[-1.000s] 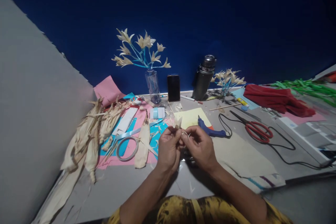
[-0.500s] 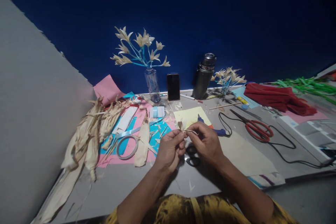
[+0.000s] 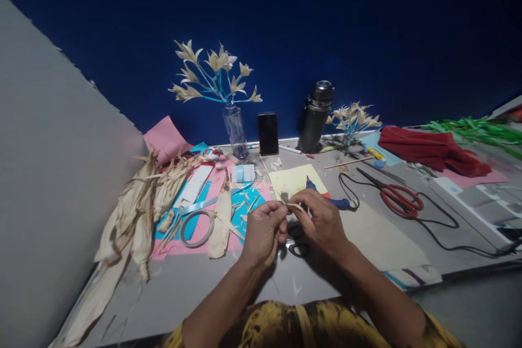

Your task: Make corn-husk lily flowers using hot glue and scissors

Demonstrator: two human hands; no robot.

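Observation:
A small pale piece of husk (image 3: 284,197) is pinched between both hands near the middle of the table. My left hand (image 3: 265,228) is closed on its lower end. From the right, my right hand (image 3: 320,220) grips a thin pale strip of the same husk with thumb and forefinger, its fingertips almost touching the left ones. Black-handled scissors (image 3: 299,250) lie beneath the hands, partly hidden. Just beyond them are a yellow paper sheet (image 3: 293,175) and a blue glue gun (image 3: 341,204).
Dried husks (image 3: 122,217) and a tape roll (image 3: 197,228) lie left. A glass vase (image 3: 235,133), phone (image 3: 268,134) and flask (image 3: 316,119) stand at the back. Red-handled scissors (image 3: 402,201), a black cable and a red cloth (image 3: 432,149) are right.
The pale piece between my fingers has turned, and its upper part looks smaller and darker. Both hands keep nearly the same place. The whole view has shifted slightly.

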